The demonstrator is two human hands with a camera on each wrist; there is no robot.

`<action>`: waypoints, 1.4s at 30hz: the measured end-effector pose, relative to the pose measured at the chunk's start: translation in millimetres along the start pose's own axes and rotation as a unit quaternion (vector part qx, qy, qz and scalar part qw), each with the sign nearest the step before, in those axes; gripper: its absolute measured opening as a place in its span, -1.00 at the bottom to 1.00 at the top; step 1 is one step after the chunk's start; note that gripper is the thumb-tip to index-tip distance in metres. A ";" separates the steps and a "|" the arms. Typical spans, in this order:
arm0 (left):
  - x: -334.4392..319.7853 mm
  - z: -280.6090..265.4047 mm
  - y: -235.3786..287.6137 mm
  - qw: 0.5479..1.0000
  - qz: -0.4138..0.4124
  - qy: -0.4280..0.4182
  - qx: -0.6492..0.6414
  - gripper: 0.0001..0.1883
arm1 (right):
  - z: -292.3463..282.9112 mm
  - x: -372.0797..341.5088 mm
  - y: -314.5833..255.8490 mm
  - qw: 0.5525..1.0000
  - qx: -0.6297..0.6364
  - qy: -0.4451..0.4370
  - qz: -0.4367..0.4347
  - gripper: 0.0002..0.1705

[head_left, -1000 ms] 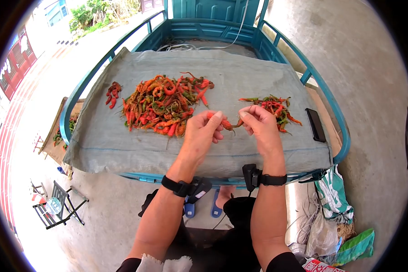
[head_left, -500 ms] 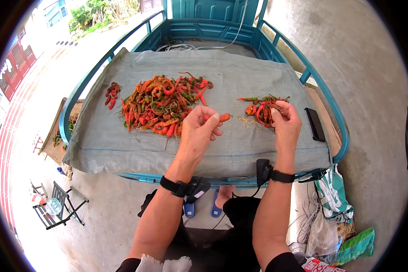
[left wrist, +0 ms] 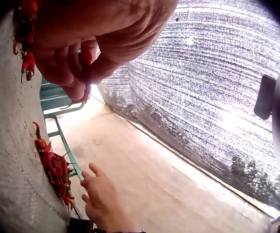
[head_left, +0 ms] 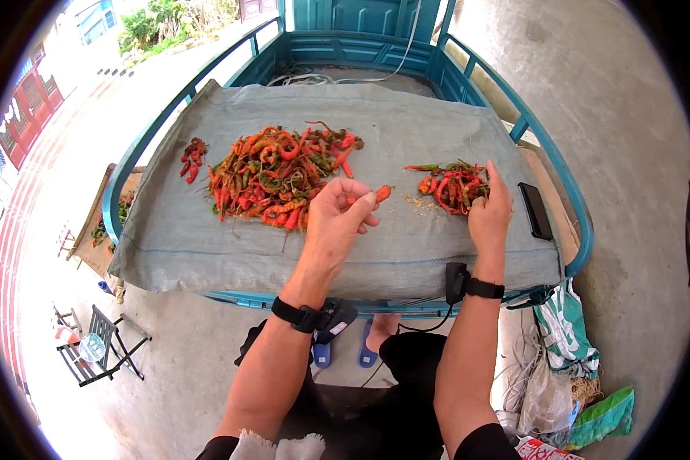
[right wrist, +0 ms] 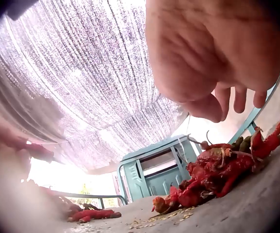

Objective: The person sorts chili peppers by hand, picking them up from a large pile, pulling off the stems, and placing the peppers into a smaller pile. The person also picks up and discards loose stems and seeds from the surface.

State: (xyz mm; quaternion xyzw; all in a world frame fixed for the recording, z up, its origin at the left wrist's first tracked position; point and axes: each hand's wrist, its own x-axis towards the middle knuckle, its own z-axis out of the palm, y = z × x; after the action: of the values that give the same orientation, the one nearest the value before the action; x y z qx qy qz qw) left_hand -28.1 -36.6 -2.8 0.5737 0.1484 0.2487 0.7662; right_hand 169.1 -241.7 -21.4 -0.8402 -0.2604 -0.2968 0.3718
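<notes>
1. Both arms reach forward over the near edge of the grey sheet (head_left: 376, 264), with black bands (head_left: 484, 289) round the wrists.
2. The left hand (head_left: 336, 215) is above the middle of the sheet, just beside the large pile of peppers (head_left: 264, 180), its forearm slanting inward and its back turned up toward the head camera.
3. The right hand (head_left: 490, 213) is toward the sheet's right edge, between the small pile of peppers (head_left: 456, 188) and the phone (head_left: 534, 211). Its index finger points toward the far edge.
4. Beyond the sheet's near right corner, the red-and-white bag (head_left: 543, 450) bears printing, cut off by the picture edge and too small to read. A pale label shows on the left wrist camera (head_left: 335, 320); its text cannot be made out.
5. The left grip is pinched, thumb against fingers, round one red pepper (head_left: 382, 193), whose end sticks out toward the small pile.
6. The right grip is empty, fingers loose and parted; the right wrist view shows them above the small pile, apart from it.
7. Pale seeds (head_left: 420, 203) lie beside the small pile, on its left.
</notes>
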 end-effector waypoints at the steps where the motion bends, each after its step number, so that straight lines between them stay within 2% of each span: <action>1: 0.3 0.0 0.0 1.000 0.002 -0.001 -0.001 -0.84 | -0.2 0.6 -0.8 1.000 0.002 0.010 -0.002 -0.27; 3: -0.5 2.1 1.7 1.000 0.006 -0.004 -0.001 -0.84 | -3.5 3.4 -7.6 0.999 0.007 0.031 -0.007 -0.30; 6: -1.0 3.3 1.6 1.000 0.009 -0.014 -0.012 -0.83 | -7.7 4.0 -31.0 0.968 0.232 -0.002 0.097 -0.45; 10: -0.3 2.8 -1.9 0.999 0.006 -0.030 -0.042 -0.84 | -10.4 3.2 -54.9 0.909 0.361 -0.161 0.129 -0.62; 15: -1.1 2.5 -3.5 0.994 0.002 -0.071 -0.079 -0.83 | -13.8 -7.1 -105.4 0.807 0.480 -0.301 0.167 -0.61; 21: -2.5 1.4 -1.7 0.993 0.003 -0.106 -0.056 -0.81 | -1.9 -13.0 -112.4 0.764 0.549 -0.280 0.189 -0.73; 25: -4.2 2.1 -0.9 0.995 0.013 -0.091 -0.029 -0.80 | 1.7 -11.9 -101.8 0.782 0.526 -0.281 0.179 -0.83; 28: -3.0 4.2 0.0 0.998 0.040 0.024 0.049 -0.80 | -0.5 -9.6 -96.1 0.798 0.516 -0.255 0.179 -0.86; 32: 9.2 -18.1 0.0 0.990 0.095 0.107 -0.004 -0.80 | -2.4 -4.8 -81.5 0.827 0.490 -0.191 0.199 -0.84; 36: 13.8 -33.5 5.6 0.976 0.138 0.163 -0.040 -0.79 | -7.0 3.7 -63.8 0.864 0.445 -0.091 0.216 -0.80; 37: 14.2 -35.2 6.8 0.973 0.146 0.173 -0.045 -0.79 | -9.1 5.2 -55.9 0.869 0.440 -0.082 0.212 -0.73; 40: 15.3 -35.9 9.8 0.963 0.166 0.201 -0.068 -0.77 | -11.1 9.6 -40.7 0.923 0.345 -0.024 0.170 -0.66; 42: 15.4 -35.7 10.2 0.955 0.179 0.221 -0.077 -0.76 | -15.3 10.3 -35.2 0.949 0.282 -0.016 0.141 -0.56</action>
State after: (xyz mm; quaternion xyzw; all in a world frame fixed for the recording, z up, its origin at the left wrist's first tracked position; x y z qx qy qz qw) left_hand -35.7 2.8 -2.8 0.4606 0.1894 0.5134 0.6988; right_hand 148.3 -230.6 10.6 -0.7340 -0.2180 -0.1418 0.6274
